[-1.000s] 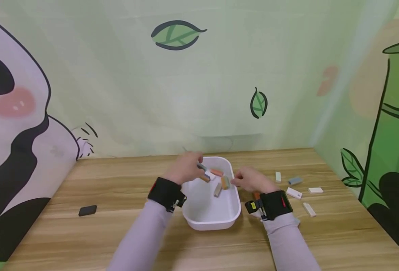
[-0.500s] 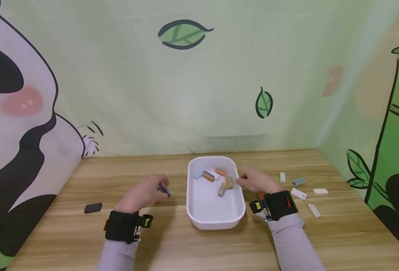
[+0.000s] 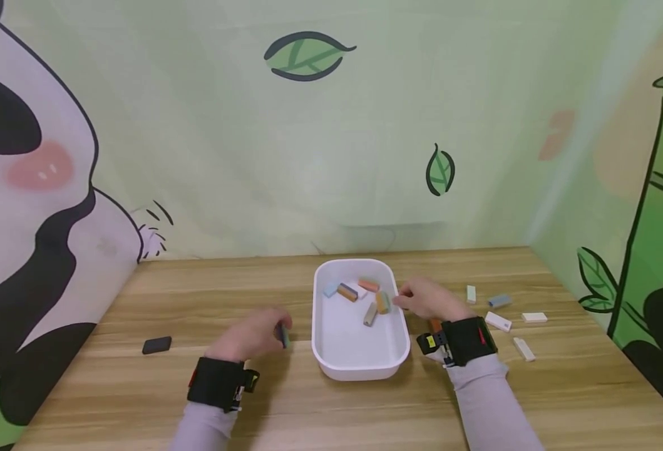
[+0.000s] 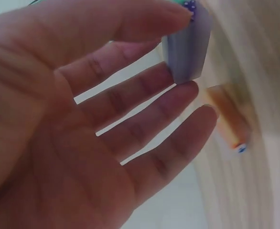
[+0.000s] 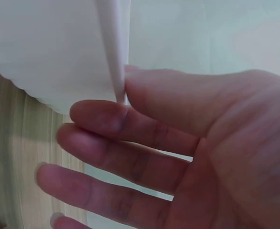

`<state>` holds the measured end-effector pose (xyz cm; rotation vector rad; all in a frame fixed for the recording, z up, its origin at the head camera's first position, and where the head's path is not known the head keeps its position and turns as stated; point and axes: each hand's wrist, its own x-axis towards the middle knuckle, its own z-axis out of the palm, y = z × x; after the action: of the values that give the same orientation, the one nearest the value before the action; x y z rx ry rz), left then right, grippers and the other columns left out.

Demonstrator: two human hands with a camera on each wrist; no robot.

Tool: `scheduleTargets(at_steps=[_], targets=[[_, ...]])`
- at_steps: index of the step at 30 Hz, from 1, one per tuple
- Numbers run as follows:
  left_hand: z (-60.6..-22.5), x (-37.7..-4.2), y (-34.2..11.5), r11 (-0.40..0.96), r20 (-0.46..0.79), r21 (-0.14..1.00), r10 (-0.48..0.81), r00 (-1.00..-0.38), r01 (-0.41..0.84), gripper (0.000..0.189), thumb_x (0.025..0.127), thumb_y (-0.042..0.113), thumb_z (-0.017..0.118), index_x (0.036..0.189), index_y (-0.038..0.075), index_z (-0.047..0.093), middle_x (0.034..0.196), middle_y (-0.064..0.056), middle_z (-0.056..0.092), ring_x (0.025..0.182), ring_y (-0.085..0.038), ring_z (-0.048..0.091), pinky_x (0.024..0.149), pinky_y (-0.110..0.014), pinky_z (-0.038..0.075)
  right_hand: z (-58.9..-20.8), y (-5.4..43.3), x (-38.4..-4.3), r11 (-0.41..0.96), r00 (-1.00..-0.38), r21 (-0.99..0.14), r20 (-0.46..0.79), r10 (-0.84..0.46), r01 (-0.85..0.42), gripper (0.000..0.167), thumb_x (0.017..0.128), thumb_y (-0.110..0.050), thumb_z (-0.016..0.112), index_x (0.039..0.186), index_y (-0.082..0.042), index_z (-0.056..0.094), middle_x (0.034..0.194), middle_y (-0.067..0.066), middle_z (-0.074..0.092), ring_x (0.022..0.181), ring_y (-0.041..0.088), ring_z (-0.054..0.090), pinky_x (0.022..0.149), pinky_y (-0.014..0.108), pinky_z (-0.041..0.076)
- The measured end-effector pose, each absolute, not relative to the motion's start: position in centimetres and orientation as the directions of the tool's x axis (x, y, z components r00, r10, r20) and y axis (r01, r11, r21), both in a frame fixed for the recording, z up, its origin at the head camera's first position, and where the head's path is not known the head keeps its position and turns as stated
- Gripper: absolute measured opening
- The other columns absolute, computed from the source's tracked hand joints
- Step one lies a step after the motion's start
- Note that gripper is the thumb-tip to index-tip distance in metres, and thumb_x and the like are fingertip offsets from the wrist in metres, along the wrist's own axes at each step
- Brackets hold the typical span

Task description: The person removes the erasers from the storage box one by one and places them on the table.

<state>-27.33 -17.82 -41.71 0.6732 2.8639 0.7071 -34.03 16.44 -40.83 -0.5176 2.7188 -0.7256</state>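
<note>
My left hand (image 3: 250,336) is low over the table, left of the white plastic bin (image 3: 359,374). Its thumb and fingertips pinch a small rectangular block, grey-purple with a green edge and a dotted end (image 4: 187,50). Past those fingertips an orange block (image 4: 228,116) lies on the wood in the left wrist view; in the head view the hand hides it. On the bin's right side my right hand (image 3: 429,299) pinches the rim (image 5: 112,52) between thumb and index finger, the other fingers outside the wall. Several coloured blocks, including a grey-brown one (image 3: 370,314), lie inside the bin.
A black block (image 3: 156,345) lies alone at the left of the wooden table (image 3: 111,394). To the right are several loose blocks, among them a blue-grey one (image 3: 499,300) and a white one (image 3: 524,349). An orange block (image 3: 435,325) shows partly beside my right wrist.
My left hand has moved out of the bin to the left, carrying the block, then lower toward the table. A light-blue block shows in the bin. The right hand stays at the rim.
</note>
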Motion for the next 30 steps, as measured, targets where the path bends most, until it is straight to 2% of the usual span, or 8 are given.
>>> scheduleTargets(at_steps=[4,10,22,30], targets=[[-42.2,-27.3,-17.2,0.806,-0.013,0.432,0.455,-0.89,0.405,0.031,0.071,-0.008,0.075,0.097,0.002,0.062,0.093,-0.006,0.062,0.086,-0.022,0.056,0.079,-0.04,0.048,-40.8,16.6,-34.0,0.813,-0.898,-0.517,-0.172,-0.406,-0.268,0.026,0.098,-0.02,0.058,0.078,-0.007,0.067,0.057,-0.004,0.042,0.048,0.011,0.04,0.047,0.025,0.031],[-42.6,-27.4,-16.2,0.834,-0.099,0.44,0.413,-0.905,0.333,0.033,0.073,-0.01,0.077,0.101,0.003,0.064,0.098,-0.009,0.063,0.092,-0.024,0.057,0.085,-0.043,0.048,-40.7,16.6,-34.0,0.821,-0.901,-0.504,-0.172,-0.399,-0.268,0.027,0.098,-0.021,0.058,0.077,-0.006,0.067,0.056,-0.004,0.041,0.048,0.011,0.039,0.047,0.025,0.03],[-43.1,-27.4,-16.1,0.839,-0.104,0.44,0.4,-0.91,0.319,0.036,0.074,-0.012,0.073,0.105,0.006,0.064,0.1,-0.007,0.06,0.092,-0.023,0.054,0.083,-0.042,0.047,-40.6,16.4,-33.9,0.829,-0.904,-0.497,-0.178,-0.388,-0.258,0.024,0.099,-0.021,0.057,0.079,-0.01,0.066,0.058,-0.003,0.042,0.049,0.011,0.04,0.048,0.025,0.031],[-43.0,-27.2,-16.0,0.852,-0.119,0.432,0.379,-0.918,0.296,0.042,0.073,-0.013,0.073,0.109,0.007,0.064,0.109,-0.01,0.061,0.1,-0.025,0.054,0.087,-0.044,0.046,-40.6,16.3,-33.9,0.827,-0.904,-0.504,-0.184,-0.385,-0.25,0.022,0.099,-0.02,0.057,0.083,-0.009,0.068,0.059,-0.003,0.042,0.05,0.012,0.04,0.049,0.026,0.031]])
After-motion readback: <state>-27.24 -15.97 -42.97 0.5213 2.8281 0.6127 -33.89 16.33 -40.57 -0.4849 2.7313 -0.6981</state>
